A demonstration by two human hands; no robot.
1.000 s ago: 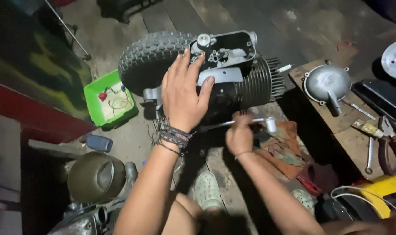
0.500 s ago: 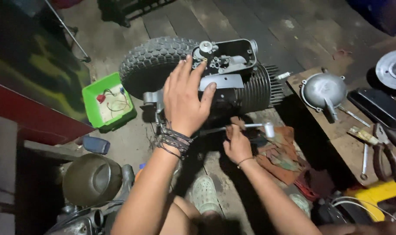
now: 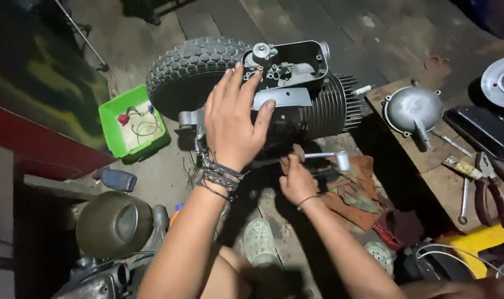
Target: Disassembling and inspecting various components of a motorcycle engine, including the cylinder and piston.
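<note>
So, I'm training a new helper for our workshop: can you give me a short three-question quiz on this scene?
1. True or false: the left hand lies flat on the engine.
2. What does the right hand grip? A) pliers B) a metal wrench handle C) a wire
3. What colour is the tray beside the tyre?

Key:
1. True.
2. B, the wrench handle; the pliers lie on the wooden board.
3. Green.

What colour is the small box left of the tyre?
Bright green box, clearest in the head view.
</note>
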